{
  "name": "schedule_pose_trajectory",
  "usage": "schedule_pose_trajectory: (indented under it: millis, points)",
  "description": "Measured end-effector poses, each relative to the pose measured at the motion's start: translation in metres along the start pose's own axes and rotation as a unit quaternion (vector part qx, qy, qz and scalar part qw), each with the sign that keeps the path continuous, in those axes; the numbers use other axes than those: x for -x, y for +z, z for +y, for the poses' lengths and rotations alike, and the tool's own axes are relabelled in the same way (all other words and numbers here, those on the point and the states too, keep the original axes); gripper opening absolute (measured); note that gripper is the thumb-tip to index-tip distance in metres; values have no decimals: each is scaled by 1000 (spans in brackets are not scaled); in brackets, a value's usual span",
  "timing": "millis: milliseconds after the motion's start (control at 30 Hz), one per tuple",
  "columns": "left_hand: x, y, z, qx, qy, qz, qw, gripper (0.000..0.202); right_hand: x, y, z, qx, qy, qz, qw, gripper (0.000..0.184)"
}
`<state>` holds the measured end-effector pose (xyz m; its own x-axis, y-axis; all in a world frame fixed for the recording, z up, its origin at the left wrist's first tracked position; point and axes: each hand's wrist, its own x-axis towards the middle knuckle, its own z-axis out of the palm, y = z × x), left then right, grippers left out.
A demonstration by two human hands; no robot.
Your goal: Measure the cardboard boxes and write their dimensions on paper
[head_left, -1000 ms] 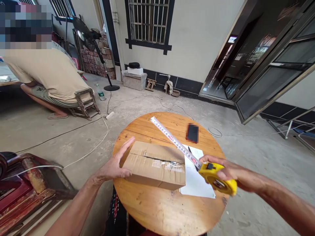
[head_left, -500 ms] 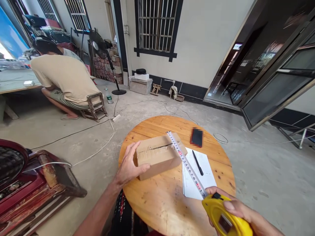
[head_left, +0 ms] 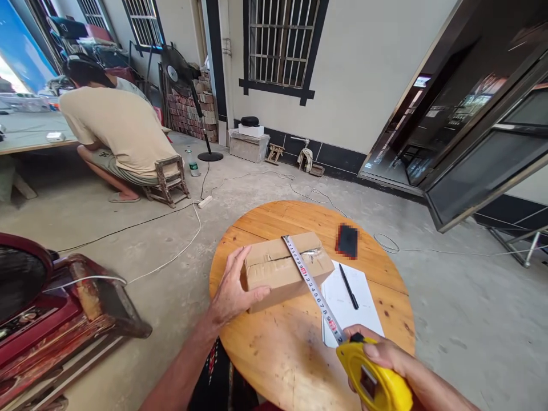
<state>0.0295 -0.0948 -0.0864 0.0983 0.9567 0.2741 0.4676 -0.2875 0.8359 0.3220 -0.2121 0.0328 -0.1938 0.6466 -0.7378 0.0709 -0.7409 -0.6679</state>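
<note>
Gripping a chunky, rounded case of yellow plastic, a steel tape measure [head_left: 357, 365], the right hand [head_left: 396, 361] has its thumb pressed along the top and its fingers wrapped around the far side. From the case's mouth runs a flat, glossy white metal blade [head_left: 314, 294], printed with black and red numerals, slanting up across the top of a creased brown rectangular cardboard box [head_left: 280, 271]. Whether the end is hooked on the box's far edge is too small to tell. The left hand [head_left: 235, 291] grasps the box's left end, thumb laid along the front, fingers at the back corner. The box sits on a round, varnished wooden table [head_left: 274, 354] with dark knots. Just beyond the box's right end lie smooth white paper sheets [head_left: 342, 308] with a slim black pen [head_left: 349, 286] on them, and past these a dark, red-edged rectangular object [head_left: 347, 241], blurred. Across the rough grey concrete floor [head_left: 240, 188], a person in a beige shirt [head_left: 115, 125] sits on a worn wooden stool [head_left: 169, 182]; behind stands a black pedestal fan [head_left: 180, 68] before stacked reddish bricks [head_left: 188, 114].
</note>
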Motion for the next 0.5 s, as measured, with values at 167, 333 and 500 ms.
schedule_pose_trajectory:
  millis: [167, 333, 500]
  points:
    - [1, -2, -6, 13, 2, -18, 1000, 97, 4, 0, 4, 3, -21, -3, 1000, 62]
    - [0, -6, -20, 35, 20, -83, 996, 120, 2, 0, 7, -4, -27, -5, 1000, 59]
    - [1, -6, -16, 44, 9, -75, 996, 114, -2, -2, 15, 10, -61, -18, 998, 59]
